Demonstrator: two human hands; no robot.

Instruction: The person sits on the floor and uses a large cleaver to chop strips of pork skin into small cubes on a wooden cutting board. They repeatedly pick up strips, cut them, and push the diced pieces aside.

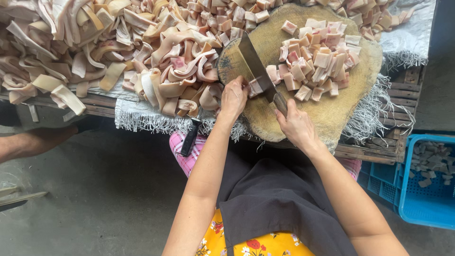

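Head view: right hand (pixel 297 127) was wrapped around the handle of the cleaver (pixel 259 71), blade angled down onto the round wooden chopping block (pixel 327 111). Left hand (pixel 233 97) had fingers curled, pinching a pale pink strip of skin (pixel 258 86) against the block right beside the blade.

Done so far, judging by the layout: a heap of cut squares (pixel 316 59) sat on the far right part of the block, more squares scattered beyond it along the top edge. A blue crate (pixel 412 199) on the floor at right held some cut pieces too.

Left to do: a big pile of uncut strips (pixel 118 52) covered the tabletop (pixel 379 151) to the left of the block, far larger than the cut heap. I'd judge well under half done.

A second dark knife handle (pixel 189 137) stuck out over the tabletop edge near the left wrist. Another person's forearm (pixel 33 142) showed at the left edge, apart from the work.
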